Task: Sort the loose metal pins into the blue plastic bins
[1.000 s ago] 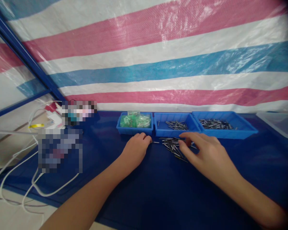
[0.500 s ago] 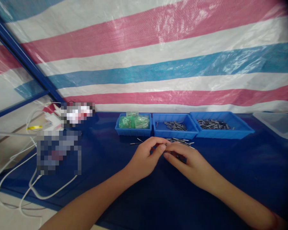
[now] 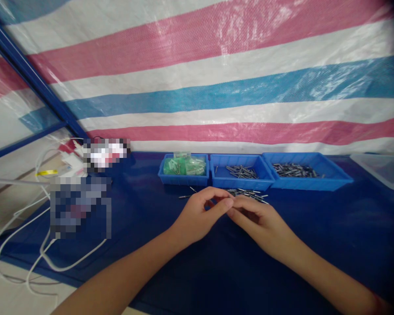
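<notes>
My left hand (image 3: 200, 214) and my right hand (image 3: 261, 216) meet over the blue tabletop (image 3: 230, 271), thumbs and fingers pinched together at the tips. Whatever they pinch is too small and covered to make out. Just beyond the fingers lies a loose pile of thin metal rods (image 3: 249, 194), partly hidden by my hands. A few more thin rods (image 3: 185, 197) lie to the left of my left hand.
Behind my hands stand three blue bins in a row: a left bin (image 3: 184, 180) with green packets, a middle bin (image 3: 241, 181) with thin metal rods, a right bin (image 3: 315, 183) with dark metal pieces. White cables (image 3: 75, 267) run at left; a clear plastic lid (image 3: 381, 173) lies at right.
My two hands stay together at the fingertips and appear slightly further right. The left thumb has shifted a little, and the fingertips cover more of what is between them.
</notes>
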A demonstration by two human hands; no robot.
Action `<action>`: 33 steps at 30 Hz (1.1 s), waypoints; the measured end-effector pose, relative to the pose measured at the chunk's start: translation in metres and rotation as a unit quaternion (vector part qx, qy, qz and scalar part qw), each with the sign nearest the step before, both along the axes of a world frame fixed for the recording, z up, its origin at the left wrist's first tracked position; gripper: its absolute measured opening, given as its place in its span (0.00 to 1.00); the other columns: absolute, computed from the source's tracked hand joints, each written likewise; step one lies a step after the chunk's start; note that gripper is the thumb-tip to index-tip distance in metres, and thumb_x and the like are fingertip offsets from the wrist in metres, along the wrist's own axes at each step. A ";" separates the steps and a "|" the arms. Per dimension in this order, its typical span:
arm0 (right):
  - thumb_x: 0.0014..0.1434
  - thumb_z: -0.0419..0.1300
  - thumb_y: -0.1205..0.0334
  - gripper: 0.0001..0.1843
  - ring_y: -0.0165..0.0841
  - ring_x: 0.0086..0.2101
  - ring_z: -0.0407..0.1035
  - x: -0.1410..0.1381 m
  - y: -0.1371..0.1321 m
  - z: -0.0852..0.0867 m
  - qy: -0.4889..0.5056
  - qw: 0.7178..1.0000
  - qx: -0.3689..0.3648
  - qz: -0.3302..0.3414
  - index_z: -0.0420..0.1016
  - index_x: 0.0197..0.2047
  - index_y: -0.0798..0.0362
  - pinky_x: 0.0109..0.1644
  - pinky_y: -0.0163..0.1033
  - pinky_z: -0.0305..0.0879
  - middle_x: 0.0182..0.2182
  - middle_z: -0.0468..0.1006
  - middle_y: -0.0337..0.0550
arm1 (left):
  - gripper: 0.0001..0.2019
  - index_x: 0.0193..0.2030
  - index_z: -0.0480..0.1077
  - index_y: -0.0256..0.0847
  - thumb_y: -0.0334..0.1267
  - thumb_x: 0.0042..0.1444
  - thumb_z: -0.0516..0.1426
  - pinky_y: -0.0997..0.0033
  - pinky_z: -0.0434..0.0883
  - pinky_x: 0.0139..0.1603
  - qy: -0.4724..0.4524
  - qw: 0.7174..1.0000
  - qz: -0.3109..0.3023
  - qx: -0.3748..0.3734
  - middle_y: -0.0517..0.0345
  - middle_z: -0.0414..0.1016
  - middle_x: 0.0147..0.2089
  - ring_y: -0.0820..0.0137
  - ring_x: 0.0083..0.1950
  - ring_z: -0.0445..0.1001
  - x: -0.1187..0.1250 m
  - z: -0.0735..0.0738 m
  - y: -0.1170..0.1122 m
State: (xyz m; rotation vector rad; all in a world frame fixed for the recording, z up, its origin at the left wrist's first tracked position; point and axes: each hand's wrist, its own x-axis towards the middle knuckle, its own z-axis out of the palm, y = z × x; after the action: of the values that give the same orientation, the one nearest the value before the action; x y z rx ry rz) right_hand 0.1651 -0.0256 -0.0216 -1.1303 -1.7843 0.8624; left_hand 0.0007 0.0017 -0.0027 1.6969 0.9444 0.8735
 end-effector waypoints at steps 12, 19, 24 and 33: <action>0.56 0.60 0.55 0.08 0.31 0.27 0.66 0.006 0.003 -0.007 0.079 0.994 -0.032 -0.065 0.73 0.34 0.51 0.29 0.37 0.64 0.27 0.72 0.40 | 0.08 0.43 0.71 0.39 0.38 0.60 0.55 0.73 0.66 0.42 0.005 0.998 0.018 0.060 0.55 0.73 0.44 0.71 0.43 0.71 -0.004 -0.003 0.005; 0.57 0.59 0.56 0.07 0.31 0.26 0.64 0.008 0.000 -0.001 0.033 0.993 0.029 -0.107 0.70 0.32 0.50 0.29 0.37 0.61 0.25 0.70 0.39 | 0.10 0.42 0.70 0.37 0.41 0.61 0.53 0.74 0.66 0.38 0.068 0.996 0.006 0.061 0.55 0.72 0.41 0.71 0.40 0.70 -0.005 -0.005 0.008; 0.61 0.56 0.55 0.14 0.31 0.27 0.65 0.019 0.003 0.006 -0.056 0.985 0.097 -0.135 0.70 0.26 0.51 0.32 0.38 0.60 0.23 0.70 0.38 | 0.14 0.43 0.70 0.37 0.43 0.64 0.48 0.72 0.67 0.41 0.183 0.972 -0.047 0.139 0.55 0.72 0.40 0.71 0.40 0.70 -0.007 0.000 0.005; 0.62 0.48 0.45 0.18 0.46 0.32 0.67 0.111 0.043 0.012 -0.265 0.864 0.154 -0.400 0.73 0.38 0.48 0.34 0.47 0.56 0.29 0.71 0.48 | 0.13 0.51 0.70 0.41 0.38 0.64 0.49 0.63 0.68 0.43 0.522 0.799 0.030 0.295 0.51 0.71 0.48 0.62 0.44 0.70 -0.023 -0.003 0.014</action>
State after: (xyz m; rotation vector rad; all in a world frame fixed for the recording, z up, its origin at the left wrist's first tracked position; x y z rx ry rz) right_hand 0.2762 0.0179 -0.0097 -1.7891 -1.5249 -0.2523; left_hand -0.0226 0.0154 -0.0062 2.8088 1.5346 0.1662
